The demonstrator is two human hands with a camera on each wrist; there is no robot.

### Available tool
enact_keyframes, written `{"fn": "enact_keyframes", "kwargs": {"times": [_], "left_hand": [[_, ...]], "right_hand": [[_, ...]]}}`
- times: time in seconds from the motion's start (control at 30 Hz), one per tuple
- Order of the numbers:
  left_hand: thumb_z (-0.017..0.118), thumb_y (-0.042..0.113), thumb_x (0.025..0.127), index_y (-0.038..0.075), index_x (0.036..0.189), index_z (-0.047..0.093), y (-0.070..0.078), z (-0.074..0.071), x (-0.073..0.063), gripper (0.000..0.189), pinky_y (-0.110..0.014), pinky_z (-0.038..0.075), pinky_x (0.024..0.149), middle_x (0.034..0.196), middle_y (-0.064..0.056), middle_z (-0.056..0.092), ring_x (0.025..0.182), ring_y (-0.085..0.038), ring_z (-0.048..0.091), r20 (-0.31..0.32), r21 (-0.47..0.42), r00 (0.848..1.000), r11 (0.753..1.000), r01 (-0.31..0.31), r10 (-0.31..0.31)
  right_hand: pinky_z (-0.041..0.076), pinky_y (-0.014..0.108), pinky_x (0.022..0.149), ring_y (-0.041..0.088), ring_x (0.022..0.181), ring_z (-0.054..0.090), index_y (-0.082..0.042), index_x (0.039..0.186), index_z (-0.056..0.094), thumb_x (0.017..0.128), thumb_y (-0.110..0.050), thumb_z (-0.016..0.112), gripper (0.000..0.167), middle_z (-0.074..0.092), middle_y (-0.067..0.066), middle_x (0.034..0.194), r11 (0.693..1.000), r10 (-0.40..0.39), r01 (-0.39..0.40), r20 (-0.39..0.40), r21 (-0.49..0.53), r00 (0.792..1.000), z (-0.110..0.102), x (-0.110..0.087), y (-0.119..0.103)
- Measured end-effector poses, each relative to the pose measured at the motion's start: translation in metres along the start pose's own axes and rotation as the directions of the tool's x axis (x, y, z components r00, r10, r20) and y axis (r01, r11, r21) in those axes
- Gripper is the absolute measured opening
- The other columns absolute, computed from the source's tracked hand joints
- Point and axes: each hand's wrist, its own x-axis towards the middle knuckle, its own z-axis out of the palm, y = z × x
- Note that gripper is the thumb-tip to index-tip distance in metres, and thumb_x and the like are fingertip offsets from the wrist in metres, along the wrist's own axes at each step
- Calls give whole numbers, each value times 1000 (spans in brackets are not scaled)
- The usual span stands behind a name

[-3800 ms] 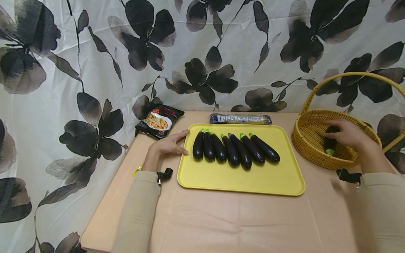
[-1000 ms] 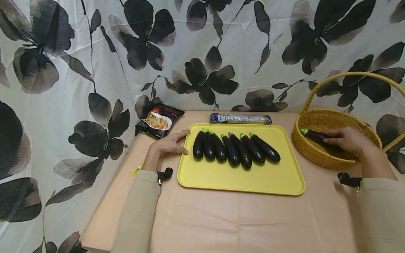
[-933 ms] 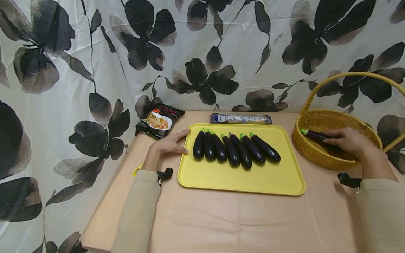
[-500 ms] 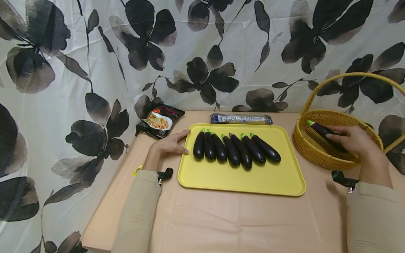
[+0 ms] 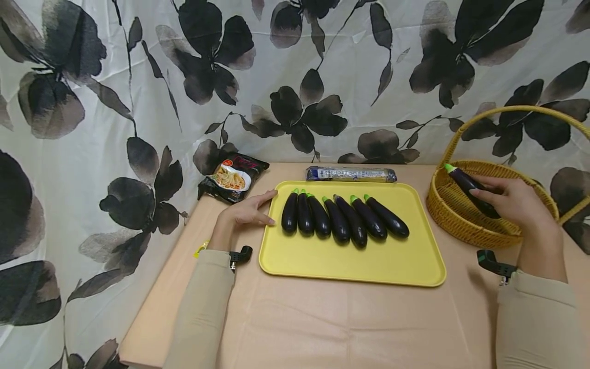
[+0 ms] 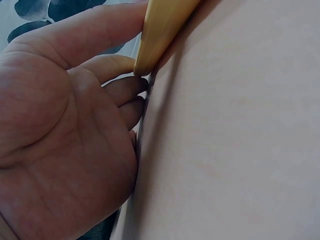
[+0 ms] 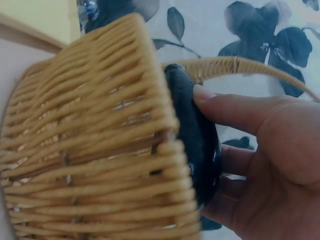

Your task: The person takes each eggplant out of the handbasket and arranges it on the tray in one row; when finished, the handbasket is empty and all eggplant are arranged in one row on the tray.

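My right hand (image 5: 521, 202) pinches a dark purple eggplant (image 5: 465, 184) between thumb and fingers. Its green stem end points back and left, raised to the rim of the wicker basket (image 5: 461, 230). In the right wrist view, the basket wall partly hides this eggplant (image 7: 192, 130), and the thumb lies along its side. Several more eggplants (image 5: 338, 220) lie in a row on the yellow tray (image 5: 350, 264), stems toward the back. My left hand (image 5: 246, 211) rests against the tray's left edge, fingers extended; in the left wrist view, thumb and fingertips touch the tray's side (image 6: 162, 30).
A black noodle packet (image 5: 232, 177) lies behind the left hand, at the table's back left. Behind the tray is a long blue and gold package (image 5: 350, 173). The basket's tall handle (image 5: 521, 108) arches over it. A floral curtain (image 5: 364, 118) hangs along the back.
The right hand has turned the eggplant around inside the basket, its stem now toward the back left, and lifted it to rim height. The left hand and the row on the tray stay put.
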Motion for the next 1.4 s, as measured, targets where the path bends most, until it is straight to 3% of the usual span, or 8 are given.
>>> {"fn": "enact_keyframes", "kwargs": {"times": [0.23, 0.37, 0.47, 0.63, 0.77, 1.17, 1.4], "left_hand": [[91, 30, 80, 19, 168, 24, 0, -1, -1, 111, -45, 8, 133, 176, 0, 14, 163, -21, 6, -11, 41, 1000, 999, 6, -5], [91, 28, 80, 18, 168, 24, -2, -1, -1, 111, -46, 6, 133, 176, -2, 12, 164, -23, 4, -7, 36, 1000, 999, -4, 4], [90, 26, 80, 18, 167, 24, -2, -1, -1, 110, -47, 5, 133, 176, -3, 12, 164, -24, 4, -6, 31, 1000, 999, -5, 5], [90, 26, 81, 18, 167, 24, -3, -1, -1, 109, -49, 4, 133, 176, -2, 12, 164, -24, 3, -9, 14, 1000, 1000, 2, -2], [91, 24, 80, 18, 167, 24, -3, -1, -1, 110, -47, 4, 133, 176, -2, 12, 164, -23, 3, -6, -10, 1000, 1000, 1, -1], [91, 24, 79, 18, 167, 24, -3, 0, 0, 111, -47, 4, 133, 176, -2, 11, 164, -23, 3, -4, -14, 1000, 1000, -2, 2], [91, 22, 79, 17, 167, 24, -3, 0, 0, 111, -47, 4, 133, 176, -2, 11, 164, -23, 2, -3, -26, 1000, 1000, -8, 8]], "right_hand": [[38, 30, 59, 35, 93, 49, -12, 159, 43, 107, -49, 51, 64, 57, 31, 125, 999, -44, 44, -4, 11, 999, -4, -7, -23], [35, 32, 57, 30, 85, 47, -15, 159, 43, 106, -50, 52, 64, 56, 26, 115, 996, -86, 86, 13, 5, 996, -5, -10, -36], [35, 32, 55, 27, 79, 46, -17, 160, 43, 106, -50, 52, 64, 55, 26, 118, 994, -111, 111, 30, -3, 993, -5, -11, -45], [36, 31, 56, 31, 87, 48, -17, 159, 43, 107, -47, 53, 61, 55, 29, 129, 989, -147, 146, 51, 11, 988, -2, -11, -57], [38, 30, 58, 31, 88, 51, -15, 158, 46, 107, -45, 55, 60, 57, 29, 130, 986, -169, 169, 64, 5, 984, 2, -11, -65], [44, 29, 63, 31, 93, 55, -18, 157, 48, 103, -50, 60, 64, 64, 25, 124, 983, -182, 182, 108, 6, 977, 19, -8, -84], [42, 34, 69, 30, 93, 54, -19, 156, 50, 102, -50, 62, 63, 66, 20, 115, 979, -202, 205, 130, -9, 971, 26, -6, -89]]}}
